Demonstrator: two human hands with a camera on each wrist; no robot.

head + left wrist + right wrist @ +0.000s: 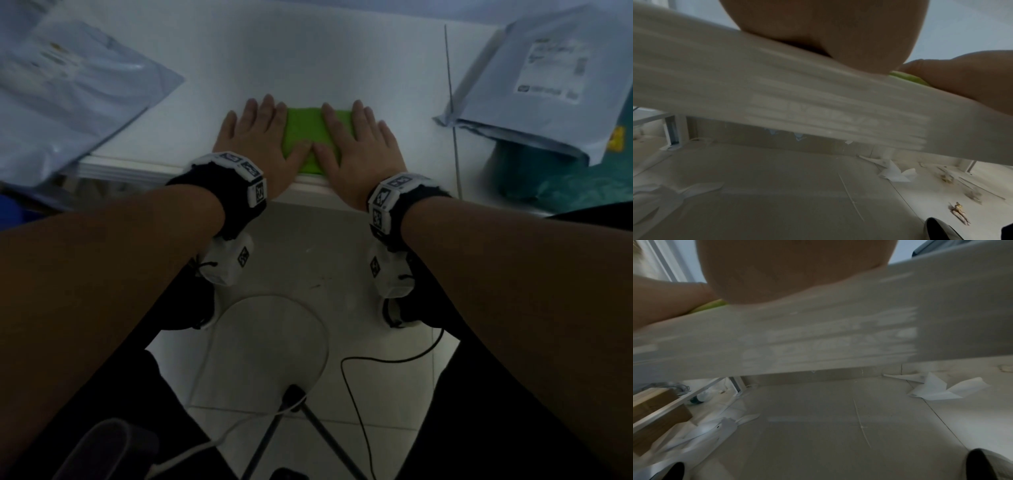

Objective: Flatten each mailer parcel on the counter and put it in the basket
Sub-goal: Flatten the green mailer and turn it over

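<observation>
A small bright green parcel (310, 132) lies at the front edge of the white counter (308, 58). My left hand (255, 132) and my right hand (356, 137) lie flat on it, fingers straight, thumbs meeting over its near part. A grey mailer (72, 89) lies at the counter's left end. Another grey mailer with a white label (548, 78) lies at the right. In the left wrist view only the palm, the counter edge (797, 104) and a sliver of the green parcel (906, 77) show. The right wrist view likewise shows a green parcel sliver (709, 307).
A teal bag (534, 178) sits below the right mailer. A thin seam (452, 106) runs across the counter at the right. Under the counter are floor tiles, cables (376, 359), a stand's legs (308, 421) and scattered paper scraps (937, 389). My shoes (202, 301) stand close to the counter.
</observation>
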